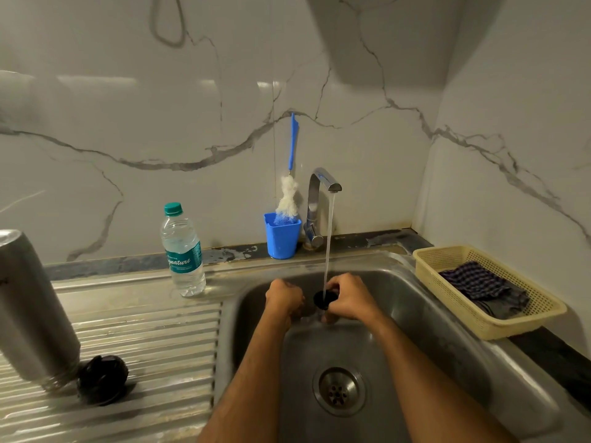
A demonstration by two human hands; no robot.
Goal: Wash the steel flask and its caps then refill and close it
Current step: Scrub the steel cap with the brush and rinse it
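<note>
Steel sink (447, 330), tap (323, 187) running. Blue cup (283, 239) holds brush (289, 193); basket (486, 318) holds cloth (479, 282). Right hand (350, 297) grips black cap (321, 300) under stream; left hand (283, 295) fisted, empty. Flask (32, 305) inverted on drainboard (153, 340).

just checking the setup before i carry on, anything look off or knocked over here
Nothing is spilled or broken. The steel flask stands mouth-down and tilted on the drainboard, beside a black cap; that looks like draining, not a fall.

Ribbed drainboard (153, 334): flask (30, 308), cap (103, 379), bottle (184, 251).
</note>
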